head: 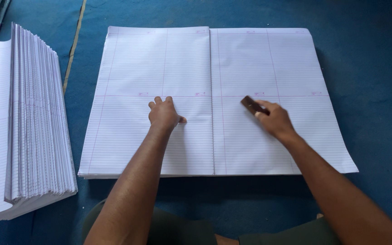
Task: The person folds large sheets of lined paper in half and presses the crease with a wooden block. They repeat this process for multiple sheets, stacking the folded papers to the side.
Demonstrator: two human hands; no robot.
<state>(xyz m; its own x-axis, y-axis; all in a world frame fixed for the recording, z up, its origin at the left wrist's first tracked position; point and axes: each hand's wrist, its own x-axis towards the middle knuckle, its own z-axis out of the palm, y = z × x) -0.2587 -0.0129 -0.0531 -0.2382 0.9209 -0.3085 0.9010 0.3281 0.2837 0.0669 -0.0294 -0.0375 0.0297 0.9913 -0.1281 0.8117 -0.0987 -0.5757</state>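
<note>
A large stack of white ruled paper sheets [268, 63] lies flat on the blue floor in front of me, with a crease down its middle. My left hand [164, 114] rests knuckles down on the left half, fingers curled shut and holding nothing. My right hand [273, 119] presses on the right half and grips a small dark brown block [251, 105], whose end sticks out past my fingers toward the crease.
A second tall pile of folded ruled sheets [32, 118] stands at the left, its edges fanned. A blue floor covering [368, 68] surrounds the paper. A thin yellowish strip [74, 43] runs along the floor between the two piles. My knees show at the bottom.
</note>
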